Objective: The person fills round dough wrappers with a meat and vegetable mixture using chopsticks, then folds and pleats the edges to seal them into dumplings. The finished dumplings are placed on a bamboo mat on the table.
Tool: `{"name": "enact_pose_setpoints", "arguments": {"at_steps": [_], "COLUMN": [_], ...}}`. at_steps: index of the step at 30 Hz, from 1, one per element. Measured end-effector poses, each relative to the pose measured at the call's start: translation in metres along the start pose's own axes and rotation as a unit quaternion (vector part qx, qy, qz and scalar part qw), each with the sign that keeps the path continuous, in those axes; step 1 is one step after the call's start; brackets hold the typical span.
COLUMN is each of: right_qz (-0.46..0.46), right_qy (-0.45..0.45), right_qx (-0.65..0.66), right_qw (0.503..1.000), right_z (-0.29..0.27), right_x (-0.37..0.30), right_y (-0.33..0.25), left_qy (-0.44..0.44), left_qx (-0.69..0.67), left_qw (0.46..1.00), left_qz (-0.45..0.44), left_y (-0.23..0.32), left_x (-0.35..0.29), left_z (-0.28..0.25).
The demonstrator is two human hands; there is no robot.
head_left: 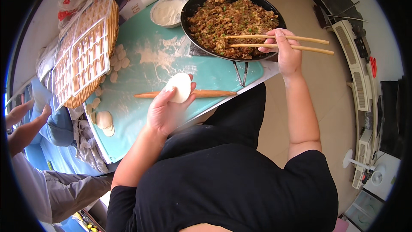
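Note:
A round white dough wrapper (pixel 180 87) rests in my left hand (pixel 165 111), held by the thumb and fingers above the near edge of the green mat. Two wooden chopsticks (pixel 307 48) are gripped in my right hand (pixel 285 51). Their tips reach into the minced filling (pixel 234 19), which is brown with green bits. A black pan (pixel 185 25) holds this filling at the far right of the table. Behind my left hand lies a slim wooden rolling pin (pixel 210 93), tapered at its ends.
Flour dusts the green mat (pixel 128 116). Small dough pieces (pixel 120 58) and stacked wrappers (pixel 104 121) lie on its left. A clear compartmented tray (pixel 91 51) covers a woven round mat (pixel 115 21). A flour bowl (pixel 167 12) stands beside the pan. Another person (pixel 47 180) sits at the left.

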State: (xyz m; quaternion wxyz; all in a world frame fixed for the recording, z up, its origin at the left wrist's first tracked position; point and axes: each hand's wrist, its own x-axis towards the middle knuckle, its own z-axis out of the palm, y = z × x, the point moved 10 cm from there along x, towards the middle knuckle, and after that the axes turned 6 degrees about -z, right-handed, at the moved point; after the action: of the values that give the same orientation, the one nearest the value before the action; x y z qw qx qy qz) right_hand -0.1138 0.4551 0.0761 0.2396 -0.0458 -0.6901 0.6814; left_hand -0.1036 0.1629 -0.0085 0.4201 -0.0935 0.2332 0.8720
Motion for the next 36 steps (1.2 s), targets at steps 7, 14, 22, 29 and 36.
{"name": "enact_pose_setpoints", "arguments": {"at_steps": [7,14,22,29,36], "right_qz": [0.066,0.111,0.117,0.128,0.076], "right_qy": [0.135,0.239,0.250,0.266,0.257], "right_qx": [0.089,0.180,0.201,0.192,0.162], "right_qw": [0.985,0.948,0.940,0.936,0.950], "right_z": [-0.022,-0.070,-0.081,-0.084,-0.081], "right_x": [0.000,-0.004,-0.007,-0.010,-0.009], "right_y": [0.025,0.052,0.057,0.066,0.043], "left_qy": [0.032,0.069,0.088,0.068,0.055], "left_qx": [0.031,0.011,0.031,0.004,0.000], "left_qw": [0.999,0.997,0.996,0.997,0.998], "left_qz": [0.001,0.013,0.010,0.030,0.018], "left_y": [-0.002,0.006,0.002,0.005,0.004], "left_x": [0.018,0.038,0.050,0.055,0.055], "left_z": [0.010,0.022,0.038,0.041,0.045]}}
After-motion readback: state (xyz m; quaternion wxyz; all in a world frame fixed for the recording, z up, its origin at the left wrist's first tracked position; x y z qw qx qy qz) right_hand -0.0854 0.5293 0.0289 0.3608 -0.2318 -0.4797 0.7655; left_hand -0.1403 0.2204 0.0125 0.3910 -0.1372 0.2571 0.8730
